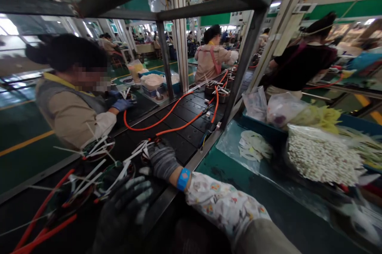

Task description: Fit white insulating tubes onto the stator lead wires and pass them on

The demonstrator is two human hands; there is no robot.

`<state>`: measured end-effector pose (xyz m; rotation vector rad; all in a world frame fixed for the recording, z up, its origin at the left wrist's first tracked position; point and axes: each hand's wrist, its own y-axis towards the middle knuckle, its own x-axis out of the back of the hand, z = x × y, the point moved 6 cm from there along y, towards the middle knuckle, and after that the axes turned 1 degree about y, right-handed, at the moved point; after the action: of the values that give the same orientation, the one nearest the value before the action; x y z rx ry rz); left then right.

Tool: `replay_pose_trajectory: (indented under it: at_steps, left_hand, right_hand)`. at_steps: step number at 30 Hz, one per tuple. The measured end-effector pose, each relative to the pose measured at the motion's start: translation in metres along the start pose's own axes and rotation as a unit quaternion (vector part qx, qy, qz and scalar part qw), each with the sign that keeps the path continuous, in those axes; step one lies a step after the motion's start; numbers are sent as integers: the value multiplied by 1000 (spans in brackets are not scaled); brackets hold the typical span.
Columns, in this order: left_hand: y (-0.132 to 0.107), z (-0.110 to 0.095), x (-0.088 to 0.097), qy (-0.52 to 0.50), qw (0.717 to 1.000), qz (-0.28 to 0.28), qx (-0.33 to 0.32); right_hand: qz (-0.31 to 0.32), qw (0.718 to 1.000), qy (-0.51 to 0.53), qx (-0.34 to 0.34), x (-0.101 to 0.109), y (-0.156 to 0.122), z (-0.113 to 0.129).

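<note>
My right hand (163,159), in a grey knit glove, reaches over the black conveyor. Its fingers curl over the edge of a round wound motor stator (145,156) with white sleeved leads, mostly hidden by the glove. An orange cable (179,126) runs away from that spot along the belt. Lower left, my left hand (128,202), in a dark glove with pale worn fingers, is open, its fingers stretched out. Close to its fingertips lies another motor stator (115,176) with white sleeves and green wiring. More stators (76,192) with orange cables lie farther left.
A grey metal frame (252,47) stands over the conveyor (191,105). On the green side bench (213,170) are a bag of small white pieces (324,156), flat pale rings (253,144) and a blue tray (259,121). A co-worker (71,95) in blue gloves handles a part across the belt.
</note>
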<state>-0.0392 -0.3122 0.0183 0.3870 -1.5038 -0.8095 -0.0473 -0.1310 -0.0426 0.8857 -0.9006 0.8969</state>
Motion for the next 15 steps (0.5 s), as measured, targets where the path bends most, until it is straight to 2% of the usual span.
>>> replay_pose_trajectory:
  at_steps: [2,4,6,7,8,10,12,13,15]
  left_hand:
    - [17,14,3,-8,1000,-10,21]
    - [37,37,0,-19,998,-13,57]
    - [62,68,-14,-30,992,48,112]
    - [77,82,-24,-15,987,105,121]
    - [90,95,-38,-3,974,191,124]
    - [121,110,-56,7,961,257,98]
    - [146,108,-75,17,952,301,44]
    - [154,100,-87,16,949,314,12]
    - [159,68,-114,-5,940,335,-64]
  right_hand:
    - [-8,1000,4,12,-1,-20,0]
    - [-20,999,16,27,4,-32,-1]
    - [-40,998,34,35,15,-39,-3]
    - [-55,997,44,32,22,-42,-6]
    - [-71,996,55,25,31,-47,-11]
    - [-103,992,72,7,48,-61,-21]
    - [-128,989,77,-1,65,-86,-30]
    - [-134,988,76,3,72,-102,-33]
    - [-146,986,69,29,86,-142,-37]
